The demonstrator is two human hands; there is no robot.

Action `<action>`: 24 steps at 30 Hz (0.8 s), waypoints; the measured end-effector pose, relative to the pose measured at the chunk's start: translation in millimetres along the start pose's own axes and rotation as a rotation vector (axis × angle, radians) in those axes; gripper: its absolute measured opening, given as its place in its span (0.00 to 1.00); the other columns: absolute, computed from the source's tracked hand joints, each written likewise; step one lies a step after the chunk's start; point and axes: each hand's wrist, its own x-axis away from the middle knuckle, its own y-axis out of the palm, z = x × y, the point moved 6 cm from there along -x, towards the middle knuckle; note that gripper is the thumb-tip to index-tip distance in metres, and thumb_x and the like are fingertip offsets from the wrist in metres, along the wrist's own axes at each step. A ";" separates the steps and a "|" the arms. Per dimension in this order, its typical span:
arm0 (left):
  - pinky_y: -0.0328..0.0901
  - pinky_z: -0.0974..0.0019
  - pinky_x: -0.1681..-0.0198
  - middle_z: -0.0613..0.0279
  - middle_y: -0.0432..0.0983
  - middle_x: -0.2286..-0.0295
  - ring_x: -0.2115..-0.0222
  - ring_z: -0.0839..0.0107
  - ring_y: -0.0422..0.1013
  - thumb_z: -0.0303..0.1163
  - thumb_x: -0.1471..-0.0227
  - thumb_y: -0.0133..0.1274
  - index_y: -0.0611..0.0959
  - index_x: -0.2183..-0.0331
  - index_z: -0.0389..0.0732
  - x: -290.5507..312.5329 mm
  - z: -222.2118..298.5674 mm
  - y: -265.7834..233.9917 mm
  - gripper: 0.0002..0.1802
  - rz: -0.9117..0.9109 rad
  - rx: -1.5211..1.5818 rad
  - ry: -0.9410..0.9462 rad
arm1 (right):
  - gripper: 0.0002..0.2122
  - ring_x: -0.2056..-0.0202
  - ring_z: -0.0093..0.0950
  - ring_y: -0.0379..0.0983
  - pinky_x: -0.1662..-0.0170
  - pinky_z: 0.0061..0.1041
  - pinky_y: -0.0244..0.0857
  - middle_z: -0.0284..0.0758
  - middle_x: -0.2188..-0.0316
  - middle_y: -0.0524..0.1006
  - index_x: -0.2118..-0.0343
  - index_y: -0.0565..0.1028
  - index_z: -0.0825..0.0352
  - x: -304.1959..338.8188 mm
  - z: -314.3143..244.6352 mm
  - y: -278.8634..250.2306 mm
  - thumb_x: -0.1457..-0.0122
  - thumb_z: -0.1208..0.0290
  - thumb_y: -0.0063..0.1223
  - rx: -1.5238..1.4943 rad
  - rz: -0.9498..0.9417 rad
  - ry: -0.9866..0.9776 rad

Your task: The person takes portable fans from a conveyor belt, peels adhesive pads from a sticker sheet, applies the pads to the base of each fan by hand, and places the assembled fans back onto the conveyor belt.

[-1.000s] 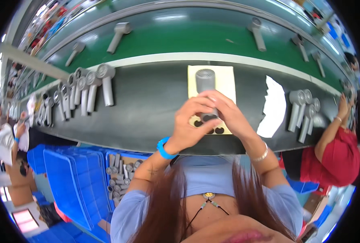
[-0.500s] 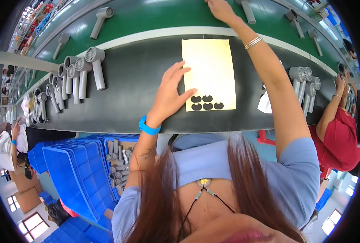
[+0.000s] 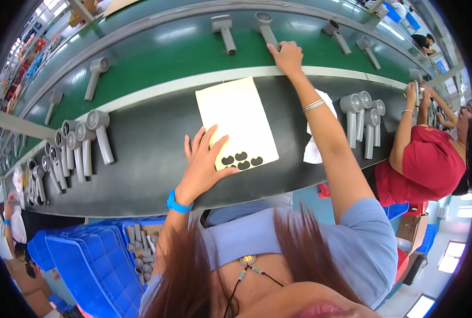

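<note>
On the black worktable lies a pale yellow sheet, with several black oval stickers near its lower edge. My left hand rests over the sheet's lower left edge, fingers spread and thumb by the stickers, covering part of one. My right hand reaches across to the green conveyor, its fingers closed at the lower end of the handle of a grey handheld fan. Part of that grip is hidden. Another grey fan lies on the conveyor to its left.
Grey fans stand in a row on the table's left; more stand at the right, by a white cloth. The green conveyor carries spaced fans. Blue crates are below left. A co-worker in red works at the right.
The view has turned, so the table and sheet now look tilted. My right hand has come to a fan's handle on the conveyor. My left hand now covers more of the sheet's lower left corner.
</note>
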 end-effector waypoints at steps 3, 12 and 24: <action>0.31 0.41 0.39 0.54 0.50 0.40 0.39 0.51 0.44 0.47 0.60 0.64 0.70 0.46 0.46 -1.3 0.4 -1.4 0.40 0.005 0.009 -0.033 | 0.23 0.68 0.34 0.75 0.65 0.31 0.68 0.42 0.70 0.77 0.66 0.76 0.72 -16.4 15.1 -3.6 0.49 0.51 0.57 -0.262 -0.048 0.089; 0.53 0.57 0.42 0.49 0.63 0.46 0.44 0.54 0.59 0.29 0.56 0.60 0.68 0.46 0.38 -11.7 18.8 -63.4 0.34 0.380 0.338 0.123 | 0.16 0.67 0.16 0.70 0.62 0.16 0.65 0.30 0.69 0.77 0.57 0.75 0.72 59.0 -75.0 -151.9 0.48 0.73 0.60 -0.933 -0.175 -0.112; 0.69 0.70 0.75 0.55 0.76 0.73 0.81 0.73 0.72 0.37 0.48 0.55 0.73 0.57 0.32 -21.9 -9.5 -24.5 0.21 0.200 1.208 -0.300 | 0.10 0.68 0.20 0.71 0.65 0.18 0.66 0.35 0.60 0.74 0.58 0.73 0.70 187.5 -107.4 -137.9 0.43 0.78 0.51 -1.027 -0.474 -0.063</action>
